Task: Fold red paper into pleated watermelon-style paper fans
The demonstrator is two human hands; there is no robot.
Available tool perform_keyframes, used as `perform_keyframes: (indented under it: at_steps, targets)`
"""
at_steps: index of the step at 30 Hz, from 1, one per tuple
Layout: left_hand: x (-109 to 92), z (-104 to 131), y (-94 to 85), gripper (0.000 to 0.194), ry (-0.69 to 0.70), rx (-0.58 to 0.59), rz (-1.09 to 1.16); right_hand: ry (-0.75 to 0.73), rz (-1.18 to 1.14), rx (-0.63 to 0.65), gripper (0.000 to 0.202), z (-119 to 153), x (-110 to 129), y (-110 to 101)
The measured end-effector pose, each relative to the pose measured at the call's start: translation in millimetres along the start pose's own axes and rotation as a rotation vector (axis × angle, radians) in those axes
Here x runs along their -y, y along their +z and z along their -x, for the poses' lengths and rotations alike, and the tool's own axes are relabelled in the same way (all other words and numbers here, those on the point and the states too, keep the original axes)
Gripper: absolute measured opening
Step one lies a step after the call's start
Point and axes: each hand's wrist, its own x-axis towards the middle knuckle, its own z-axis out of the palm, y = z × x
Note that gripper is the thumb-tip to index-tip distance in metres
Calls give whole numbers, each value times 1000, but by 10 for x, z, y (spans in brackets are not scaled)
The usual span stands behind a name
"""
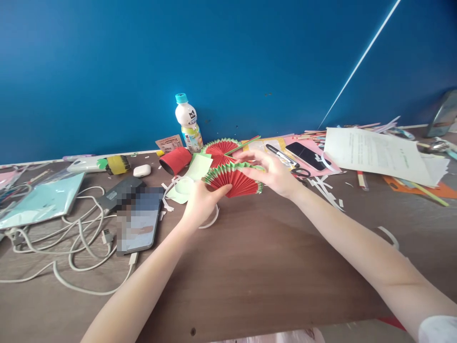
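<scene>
A pleated paper fan (235,185), red with a zigzag green and white edge, is spread out above the table between my hands. My left hand (202,197) pinches its left part, thumb across the red folds. From the right, my right hand (269,171) grips the fan's upper edge with bent fingers. Just behind lies a second red and green pleated fan (219,147), with a thin green and red stick (246,144) across it. Pale green paper (196,169) lies beside my left hand, and a clear ring-like piece is partly hidden there.
A bottle (188,121) and a red paper cup-like roll (175,160) stand by the blue wall. Left are a phone (143,221), looping white cables (76,238) and an earbud case (142,170). Right are another phone (307,156), scissors (302,173), paper scraps and printed sheets (374,155).
</scene>
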Motion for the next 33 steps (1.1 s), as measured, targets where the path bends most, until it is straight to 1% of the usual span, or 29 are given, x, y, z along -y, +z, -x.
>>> perform_keyframes:
  at_steps: [4,10,17,26,33]
  targets:
    - [20,20,50,23,45,55,-35,26,121,-24,18,44,44,79]
    - [50,13,58,28,71,77,-54,7,139,-24,14,56,61,78]
    - [41,14,47,27,53,114,-155,-34,170,0,12,66,84,69]
    - [34,22,58,27,-31,183,-193,-6,186,29,9,75,117,88]
    - [36,23,52,29,-48,208,-242,7,183,47,9,62,85,107]
